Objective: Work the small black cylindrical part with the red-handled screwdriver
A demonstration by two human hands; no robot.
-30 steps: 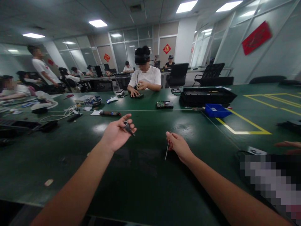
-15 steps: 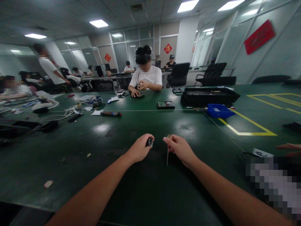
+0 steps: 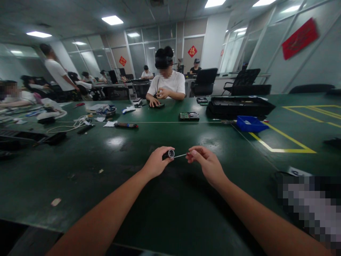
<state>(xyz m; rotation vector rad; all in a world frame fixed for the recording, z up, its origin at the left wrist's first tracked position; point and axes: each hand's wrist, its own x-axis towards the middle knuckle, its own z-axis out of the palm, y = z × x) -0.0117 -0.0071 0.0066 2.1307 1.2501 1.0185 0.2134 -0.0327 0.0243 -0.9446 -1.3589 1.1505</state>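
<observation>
My left hand [image 3: 156,161] is closed around a small black cylinder [image 3: 169,154], whose silver-rimmed round end faces me and to the right. Its exact kind is too small to tell. In my right hand [image 3: 209,161] is a screwdriver [image 3: 180,155], its handle mostly hidden by the fingers. The thin metal shaft points left, and its tip is at or very near the rim of the cylinder; whether it touches I cannot tell. Both hands are held above the green table [image 3: 160,220].
Beyond my hands lie a hard drive [image 3: 189,116], a black tray [image 3: 239,106], a blue bin [image 3: 252,123] and a dark pen-like tool [image 3: 126,125]. A white cable [image 3: 66,128] is on the left. Across the table sits a person [image 3: 167,81] handling a device.
My right hand has turned the screwdriver from pointing down to pointing left, toward the cylinder. The left hand has risen slightly, and the cylinder's round end shows more fully.
</observation>
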